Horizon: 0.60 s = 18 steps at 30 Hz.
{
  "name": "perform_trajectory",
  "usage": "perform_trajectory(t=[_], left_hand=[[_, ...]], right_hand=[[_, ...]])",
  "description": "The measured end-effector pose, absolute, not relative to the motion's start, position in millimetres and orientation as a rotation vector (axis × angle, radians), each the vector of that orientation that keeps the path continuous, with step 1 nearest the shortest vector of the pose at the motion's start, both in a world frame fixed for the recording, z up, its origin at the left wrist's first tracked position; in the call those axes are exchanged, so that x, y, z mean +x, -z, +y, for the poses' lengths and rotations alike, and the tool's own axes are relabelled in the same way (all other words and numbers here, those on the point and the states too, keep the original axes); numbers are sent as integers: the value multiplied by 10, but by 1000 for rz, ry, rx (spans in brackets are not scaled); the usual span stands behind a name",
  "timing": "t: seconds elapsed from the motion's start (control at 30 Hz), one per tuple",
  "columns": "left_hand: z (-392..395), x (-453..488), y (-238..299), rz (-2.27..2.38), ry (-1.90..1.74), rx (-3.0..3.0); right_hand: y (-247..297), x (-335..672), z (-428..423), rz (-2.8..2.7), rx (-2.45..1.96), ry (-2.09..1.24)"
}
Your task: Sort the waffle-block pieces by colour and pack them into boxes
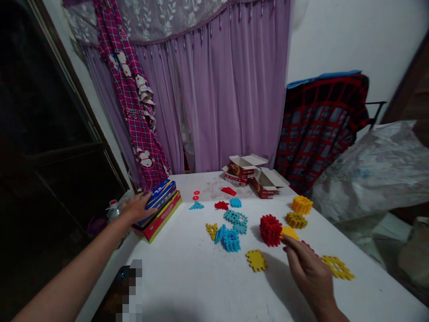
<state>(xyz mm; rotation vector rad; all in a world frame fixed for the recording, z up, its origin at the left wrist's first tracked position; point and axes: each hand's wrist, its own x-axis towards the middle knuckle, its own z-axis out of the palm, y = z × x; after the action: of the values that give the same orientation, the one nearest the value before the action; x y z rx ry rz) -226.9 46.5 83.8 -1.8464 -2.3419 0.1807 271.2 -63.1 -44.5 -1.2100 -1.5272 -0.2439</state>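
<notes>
My left hand point(136, 208) rests flat, fingers stretched, on the left side of a stack of colourful boxes point(160, 210) at the table's left edge. My right hand point(306, 266) lies low on the white table point(187, 277), its fingers reaching to a yellow plastic piece point(290, 232) beside a red block cube point(271, 230). Whether those fingers pinch the piece is unclear. A blue assembled block shape point(229, 239) and a flat yellow tile point(256, 260) lie just left of that hand. Another yellow tile point(338, 267) lies to its right.
Open red-and-white cardboard boxes point(253, 174) stand at the table's far edge. Yellow block clusters point(301, 205) and small red and blue pieces point(221, 205) are scattered mid-table. Purple curtains point(228, 89) hang behind; a plastic-covered bulk point(372, 174) sits to the right.
</notes>
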Motion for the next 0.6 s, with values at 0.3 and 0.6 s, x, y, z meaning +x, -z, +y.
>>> perform_trajectory(t=[0.3,0.6], left_hand=[[882,-1258,-1068,-1873,-99,-2056],[1911,451,-1092,-1410,12,-2350]], right_hand=[[465,3486,-466,-876,-1505,258],[578,3619,-536,-751,-1601,215]])
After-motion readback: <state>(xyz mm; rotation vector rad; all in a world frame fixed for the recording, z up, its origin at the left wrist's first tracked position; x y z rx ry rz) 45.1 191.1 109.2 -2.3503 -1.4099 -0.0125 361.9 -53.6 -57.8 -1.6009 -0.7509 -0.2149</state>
